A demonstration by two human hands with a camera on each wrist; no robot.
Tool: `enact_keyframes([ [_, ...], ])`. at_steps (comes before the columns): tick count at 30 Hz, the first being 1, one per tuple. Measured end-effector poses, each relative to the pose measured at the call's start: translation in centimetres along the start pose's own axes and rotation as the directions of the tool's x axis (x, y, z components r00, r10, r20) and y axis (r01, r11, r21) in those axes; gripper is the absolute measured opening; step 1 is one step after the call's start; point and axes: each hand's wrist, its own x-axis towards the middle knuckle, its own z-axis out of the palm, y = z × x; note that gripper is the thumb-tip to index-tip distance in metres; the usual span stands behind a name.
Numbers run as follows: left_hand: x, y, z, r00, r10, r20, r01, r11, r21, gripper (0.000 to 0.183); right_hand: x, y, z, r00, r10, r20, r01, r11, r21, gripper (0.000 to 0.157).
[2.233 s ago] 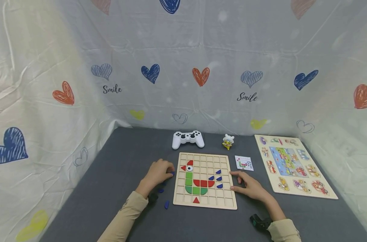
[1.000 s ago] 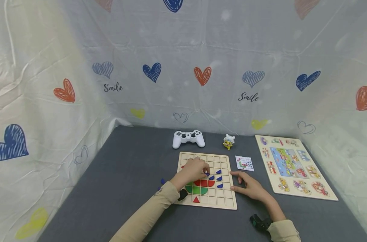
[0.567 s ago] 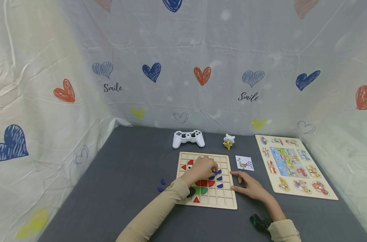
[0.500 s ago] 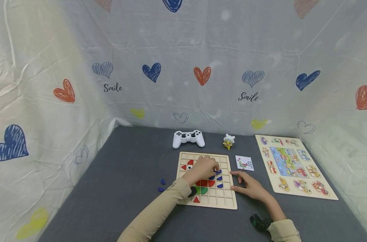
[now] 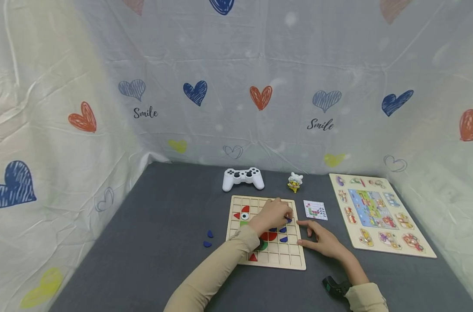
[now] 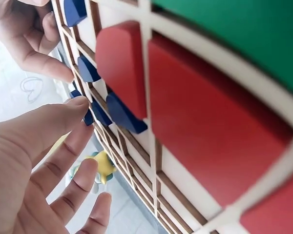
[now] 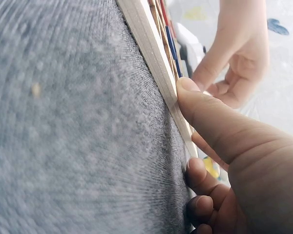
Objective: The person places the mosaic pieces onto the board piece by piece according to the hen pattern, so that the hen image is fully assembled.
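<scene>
My left hand [image 5: 273, 214] is over the upper right of a wooden grid board [image 5: 293, 260]. Its thumb and index finger pinch a small blue puzzle piece [image 5: 288, 220], largely covered by the fingertips in the left wrist view. More blue pieces [image 5: 283, 239] sit in cells just below. A bird-like figure of red pieces [image 5: 245, 209], green pieces and a round eye piece [image 5: 244, 216] lies on the board, partly hidden by the left arm. My right hand [image 5: 322, 240] touches the board's right edge with thumb and index fingertips, the thumb [image 7: 205, 105] lying on the rim.
Two loose blue pieces [image 5: 207, 244] lie on the dark cloth left of the board. Behind it are a white game controller [image 5: 242, 177] and a small figurine [image 5: 294, 182]. A pattern card [image 5: 315, 210] and a larger picture puzzle board [image 5: 377, 216] lie to the right.
My left hand has carried a blue piece from the left of the board across it to the upper right cells. The right hand has stayed at the board's edge.
</scene>
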Motion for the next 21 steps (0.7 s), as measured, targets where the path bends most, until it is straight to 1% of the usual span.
enact_keyframes([
  [4, 0.4, 0.3, 0.0, 1.0, 0.004, 0.015, -0.004, 1.0, 0.013, 0.014, 0.0, 0.0, 0.0, 1.0, -0.01, -0.005, 0.01, 1.0, 0.006, 0.055],
  [8, 0.4, 0.4, 0.0, 1.0, 0.019, 0.019, -0.019, 1.0, 0.006, 0.015, -0.1, 0.1, -0.1, 1.0, -0.017, -0.003, 0.017, 1.0, 0.01, 0.054],
  [12, 0.2, 0.5, 0.1, 0.999, 0.029, 0.024, -0.03, 0.999, 0.015, 0.016, -0.1, 0.1, -0.1, 1.0, -0.013, -0.002, 0.013, 1.0, 0.01, 0.055],
  [16, -0.2, 0.5, 0.0, 0.999, 0.026, 0.038, -0.027, 0.999, 0.034, 0.018, 0.0, 0.1, -0.2, 1.0, -0.003, -0.006, 0.003, 1.0, 0.008, 0.056],
  [21, -0.6, 0.5, 0.0, 0.998, 0.029, 0.049, -0.031, 0.999, 0.031, 0.021, 0.0, 0.1, -0.1, 1.0, -0.003, -0.005, 0.003, 1.0, 0.011, 0.056],
])
